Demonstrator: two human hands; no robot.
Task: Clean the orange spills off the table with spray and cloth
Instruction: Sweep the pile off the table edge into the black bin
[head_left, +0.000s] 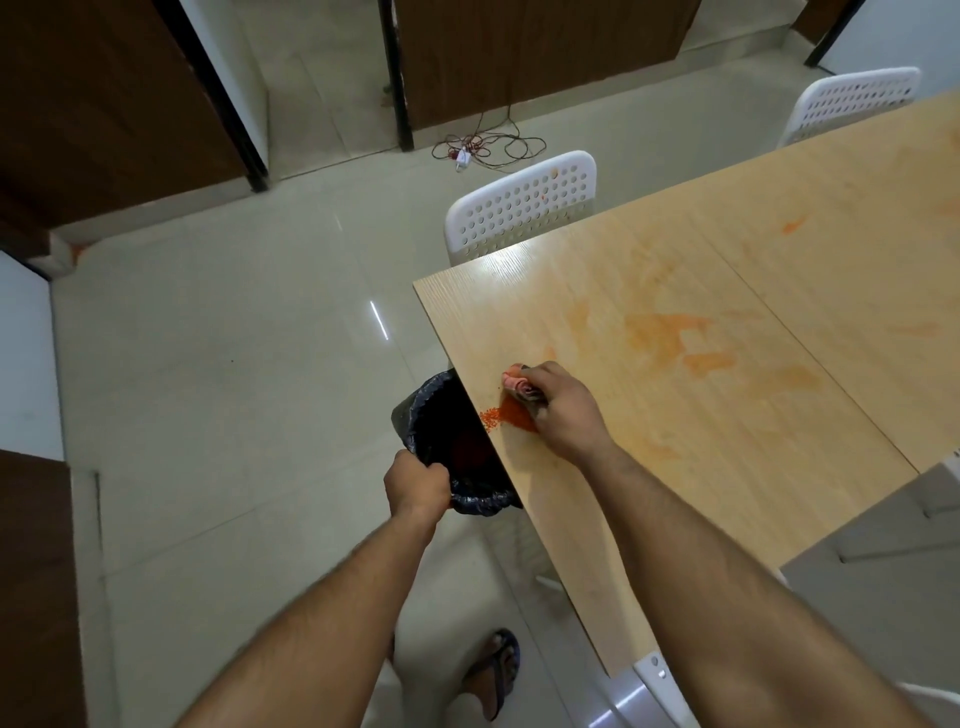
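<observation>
Sweep step: my right hand (558, 410) grips the cloth (519, 387) behind the orange pile (511, 415) at table (727, 467) edge, left hand (415, 486) holds bin (457, 441) rim at 7 o'clock; next, push crumbs over, then smears (701, 343) at 2 o'clock.

At the table's (727, 415) left edge, the right hand (563, 410) presses a bunched cloth (519, 385) behind an orange pile (506, 414); the left hand (415, 486) grips a bin (452, 431) (black-lined) just below that edge.

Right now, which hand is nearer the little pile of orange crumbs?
Right. The right hand, gripping the cloth, touches the crumb pile; the left hand holds the bin below the table edge.
</observation>
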